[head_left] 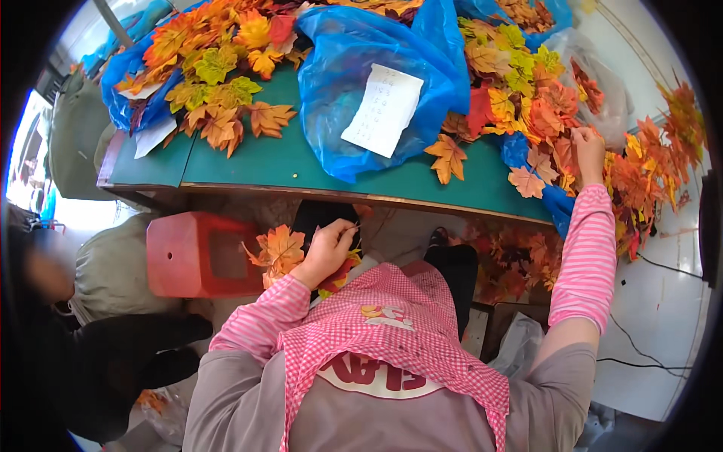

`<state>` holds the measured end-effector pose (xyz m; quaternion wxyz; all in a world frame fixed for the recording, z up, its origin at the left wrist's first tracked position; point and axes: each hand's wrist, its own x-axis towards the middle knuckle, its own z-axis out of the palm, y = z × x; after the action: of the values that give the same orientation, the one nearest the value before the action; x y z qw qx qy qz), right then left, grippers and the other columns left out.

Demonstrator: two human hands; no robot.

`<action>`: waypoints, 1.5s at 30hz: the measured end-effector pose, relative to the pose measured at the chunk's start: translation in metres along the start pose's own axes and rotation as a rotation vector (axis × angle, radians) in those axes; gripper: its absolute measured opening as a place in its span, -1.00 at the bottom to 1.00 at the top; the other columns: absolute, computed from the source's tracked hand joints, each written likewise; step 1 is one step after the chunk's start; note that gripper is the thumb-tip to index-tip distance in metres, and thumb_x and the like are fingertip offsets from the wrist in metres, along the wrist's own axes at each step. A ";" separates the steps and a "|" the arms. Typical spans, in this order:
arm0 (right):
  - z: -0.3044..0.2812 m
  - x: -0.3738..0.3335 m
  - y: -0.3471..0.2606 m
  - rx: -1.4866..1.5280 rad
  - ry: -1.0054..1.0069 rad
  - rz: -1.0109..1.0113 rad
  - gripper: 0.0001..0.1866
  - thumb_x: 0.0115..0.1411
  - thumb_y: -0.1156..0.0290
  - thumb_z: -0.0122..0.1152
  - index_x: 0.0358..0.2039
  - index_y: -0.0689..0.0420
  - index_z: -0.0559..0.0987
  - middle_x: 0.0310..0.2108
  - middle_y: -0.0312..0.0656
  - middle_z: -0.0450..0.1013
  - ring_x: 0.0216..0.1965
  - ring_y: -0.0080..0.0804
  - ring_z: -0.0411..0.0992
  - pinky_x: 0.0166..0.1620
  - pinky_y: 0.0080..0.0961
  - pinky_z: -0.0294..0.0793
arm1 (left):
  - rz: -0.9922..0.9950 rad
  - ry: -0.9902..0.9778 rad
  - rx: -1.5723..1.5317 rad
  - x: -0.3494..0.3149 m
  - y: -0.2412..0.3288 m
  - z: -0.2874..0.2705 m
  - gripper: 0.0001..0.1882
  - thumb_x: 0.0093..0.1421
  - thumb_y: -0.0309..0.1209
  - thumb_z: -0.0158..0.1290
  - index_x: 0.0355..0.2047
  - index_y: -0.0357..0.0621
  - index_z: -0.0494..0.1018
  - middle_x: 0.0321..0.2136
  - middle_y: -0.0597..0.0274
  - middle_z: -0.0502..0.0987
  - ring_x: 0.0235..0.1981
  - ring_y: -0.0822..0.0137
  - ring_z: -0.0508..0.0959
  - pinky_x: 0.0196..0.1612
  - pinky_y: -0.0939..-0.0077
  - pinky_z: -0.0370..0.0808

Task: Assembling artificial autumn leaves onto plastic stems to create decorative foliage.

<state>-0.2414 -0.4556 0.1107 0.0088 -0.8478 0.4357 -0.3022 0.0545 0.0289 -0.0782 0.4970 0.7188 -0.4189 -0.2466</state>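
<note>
My left hand (329, 248) is closed in front of my apron, gripping a small bunch of artificial maple leaves (280, 252). Orange leaves stick out on its left side, and red and yellow-green ones show below the hand. A thin stem tip pokes out by the fingertips. Out to the right, my right hand (589, 154) reaches to the table's right end with its fingers pinched together. It touches a heap of orange and red artificial maple leaves (548, 113); whatever lies between its fingertips is too small to make out.
On the green table (248, 162) lie a blue plastic bag (324, 90) with a handwritten paper slip (382, 109), and more leaves (218, 64) at left. Below stands a red plastic stool (188, 252). A person in dark clothes (98, 361) sits at left. Leaf strands (648, 181) hang at right.
</note>
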 end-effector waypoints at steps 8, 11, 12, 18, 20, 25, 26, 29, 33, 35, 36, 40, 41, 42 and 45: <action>-0.041 0.015 -0.011 0.491 0.178 0.358 -0.60 0.27 0.28 0.15 -0.03 0.34 0.49 -0.10 -0.22 0.49 -0.07 -0.52 0.43 0.02 -0.61 0.34 | 0.078 0.008 -0.003 0.001 -0.004 -0.002 -0.84 0.24 -0.44 0.01 -0.25 -0.29 0.47 -0.56 0.15 0.49 -0.56 0.39 0.45 -0.45 0.50 0.39; -0.055 0.005 -0.061 0.811 0.180 0.158 -0.71 0.30 0.31 0.09 -0.13 0.28 0.51 -0.25 -0.24 0.54 -0.19 -0.54 0.46 -0.08 -0.59 0.41 | 0.008 -0.004 -0.011 -0.003 0.003 -0.004 -0.86 0.20 -0.47 0.03 -0.28 -0.28 0.47 -0.49 0.01 0.54 -0.46 0.14 0.58 -0.40 0.41 0.45; -0.061 -0.006 -0.080 0.793 0.136 0.084 -0.77 0.29 0.30 0.11 -0.19 0.20 0.52 -0.31 -0.25 0.53 -0.30 -0.58 0.46 -0.23 -0.63 0.45 | 0.044 -0.004 -0.004 -0.003 0.006 -0.004 -0.87 0.20 -0.48 0.03 -0.29 -0.28 0.47 -0.49 0.01 0.54 -0.46 0.13 0.58 -0.39 0.41 0.46; -0.012 -0.125 -0.227 0.780 -0.599 0.048 -0.94 0.23 0.51 0.08 -0.37 0.16 0.53 -0.48 -0.35 0.48 -0.49 -0.68 0.41 -0.48 -0.69 0.36 | 0.384 -0.053 0.240 -0.010 0.034 -0.012 -0.86 0.12 -0.47 0.10 -0.29 -0.14 0.52 -0.04 0.09 0.43 -0.28 0.13 0.57 -0.31 0.35 0.54; -0.010 -0.161 -0.260 0.531 -0.686 -0.245 -0.93 0.14 0.48 0.18 -0.40 0.20 0.54 -0.52 -0.28 0.47 -0.43 -0.45 0.42 -0.34 -0.55 0.38 | 0.501 -0.026 0.223 -0.010 0.058 -0.015 -0.86 0.10 -0.46 0.11 -0.30 -0.13 0.53 0.05 0.07 0.37 -0.26 0.11 0.56 -0.29 0.38 0.56; 0.009 -0.210 -0.298 0.659 -0.600 -0.615 -0.86 -0.02 0.48 0.31 -0.48 0.17 0.49 -0.25 -0.21 0.40 -0.15 -0.20 0.32 -0.04 -0.32 0.30 | 0.526 -0.173 0.060 -0.010 0.070 -0.012 -0.82 0.11 -0.44 0.12 -0.25 -0.12 0.52 0.16 0.04 0.33 -0.13 0.04 0.56 -0.23 0.30 0.56; 0.011 -0.216 -0.303 0.683 -0.581 -0.585 -0.87 -0.02 0.48 0.30 -0.48 0.17 0.50 -0.19 -0.19 0.39 -0.10 -0.16 0.32 0.01 -0.27 0.29 | 0.526 -0.177 0.026 -0.010 0.071 -0.011 -0.82 0.12 -0.44 0.12 -0.24 -0.13 0.52 0.15 0.05 0.34 -0.14 0.04 0.56 -0.22 0.29 0.56; 0.014 -0.224 -0.315 0.712 -0.450 -0.639 -0.87 0.01 0.54 0.26 -0.41 0.15 0.49 -0.07 -0.14 0.41 0.01 -0.12 0.33 0.13 -0.21 0.23 | 0.524 -0.190 0.021 -0.012 0.073 -0.013 -0.81 0.11 -0.46 0.09 -0.23 -0.17 0.50 0.05 0.02 0.41 -0.16 0.01 0.56 -0.23 0.28 0.55; 0.041 -0.237 -0.306 0.818 -0.388 -0.389 -0.97 0.20 0.50 0.11 -0.33 0.12 0.48 -0.44 -0.26 0.50 -0.32 -0.22 0.48 0.17 -0.20 0.23 | 0.491 -0.187 0.005 -0.018 0.076 -0.018 -0.82 0.10 -0.52 0.07 -0.26 -0.25 0.47 -0.13 0.02 0.48 -0.17 0.00 0.54 -0.21 0.30 0.53; 0.053 -0.239 -0.298 0.885 -0.324 -0.117 -0.95 0.24 0.48 0.12 -0.30 0.15 0.45 -0.49 -0.26 0.45 -0.42 -0.44 0.44 -0.14 -0.46 0.41 | 0.414 -0.112 0.095 -0.019 0.079 -0.021 -0.84 0.13 -0.46 0.09 -0.26 -0.20 0.50 -0.28 0.09 0.50 -0.32 0.07 0.57 -0.30 0.32 0.53; 0.054 -0.241 -0.296 0.990 -0.396 0.125 -0.93 0.25 0.46 0.12 -0.29 0.16 0.44 -0.50 -0.26 0.44 -0.45 -0.52 0.42 -0.26 -0.55 0.43 | 0.338 -0.096 0.157 -0.019 0.078 -0.023 -0.84 0.14 -0.44 0.09 -0.26 -0.19 0.52 -0.34 0.12 0.51 -0.37 0.08 0.58 -0.33 0.32 0.53; 0.058 -0.245 -0.305 0.871 -0.525 -0.046 -0.90 0.25 0.53 0.05 -0.24 0.25 0.42 -0.44 -0.14 0.45 -0.41 -0.45 0.44 -0.30 -0.55 0.43 | 0.335 -0.050 0.271 -0.014 0.077 -0.027 -0.85 0.15 -0.43 0.08 -0.27 -0.17 0.53 -0.41 0.09 0.54 -0.41 0.05 0.57 -0.37 0.32 0.51; 0.063 -0.249 -0.305 0.904 -0.542 -0.100 -0.87 0.23 0.55 0.07 -0.20 0.24 0.43 -0.40 -0.10 0.47 -0.36 -0.35 0.49 -0.25 -0.51 0.46 | 0.341 -0.021 0.213 -0.011 0.076 -0.026 -0.85 0.15 -0.44 0.08 -0.28 -0.20 0.53 -0.41 0.05 0.55 -0.40 0.02 0.58 -0.35 0.32 0.51; 0.063 -0.246 -0.304 0.899 -0.560 -0.119 -0.86 0.22 0.56 0.07 -0.19 0.24 0.43 -0.38 -0.08 0.48 -0.33 -0.31 0.51 -0.24 -0.49 0.46 | 0.345 0.008 0.154 -0.004 0.075 -0.026 -0.86 0.15 -0.46 0.07 -0.30 -0.23 0.52 -0.42 0.02 0.55 -0.38 0.00 0.58 -0.34 0.32 0.51; 0.063 -0.241 -0.304 0.873 -0.520 -0.151 -0.80 0.20 0.59 0.08 -0.14 0.24 0.43 -0.35 0.00 0.52 -0.27 -0.26 0.56 -0.23 -0.48 0.48 | 0.275 0.040 0.057 0.003 0.082 -0.031 -0.89 0.16 -0.53 0.07 -0.31 -0.31 0.50 -0.45 -0.05 0.55 -0.41 0.11 0.61 -0.35 0.43 0.50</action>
<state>-0.0915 -0.1032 0.0217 0.4483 -0.8414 0.1896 -0.2348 0.0505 0.0296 0.0089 0.5139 0.6731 -0.5102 -0.1499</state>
